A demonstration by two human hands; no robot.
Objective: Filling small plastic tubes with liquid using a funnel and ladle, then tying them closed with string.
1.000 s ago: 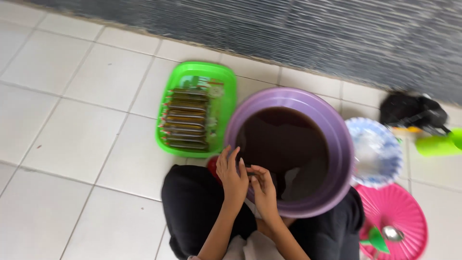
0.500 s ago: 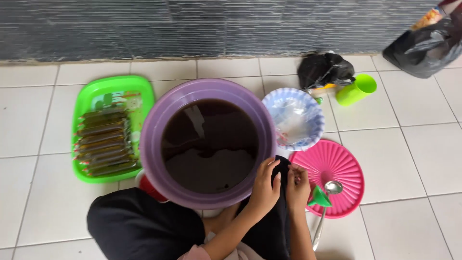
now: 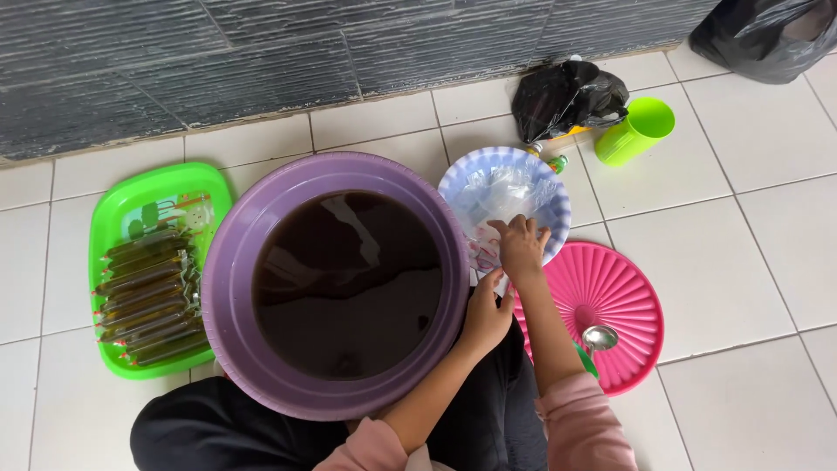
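A large purple basin (image 3: pixel 228 288) full of dark brown liquid sits on my lap. My right hand (image 3: pixel 520 247) reaches into a blue-and-white patterned bowl (image 3: pixel 554 199) holding clear plastic bags (image 3: pixel 501 194), fingers on the plastic. My left hand (image 3: pixel 487 316) rests by the basin's right rim, fingers curled; what it holds is hidden. A green tray (image 3: pixel 148 190) at the left carries several long, filled brown plastic tubes (image 3: pixel 144 296).
A pink ribbed lid (image 3: pixel 623 301) with a metal spoon (image 3: pixel 598 337) lies at the right. A green cup (image 3: pixel 636 131) and a black plastic bag (image 3: pixel 567 96) sit near the dark wall. Another black bag (image 3: pixel 767 35) is at the top right. White floor tiles surround everything.
The view has swung right. Both hands were together at the basin's near rim; now my right hand has stretched out to the bowl of plastic bags.
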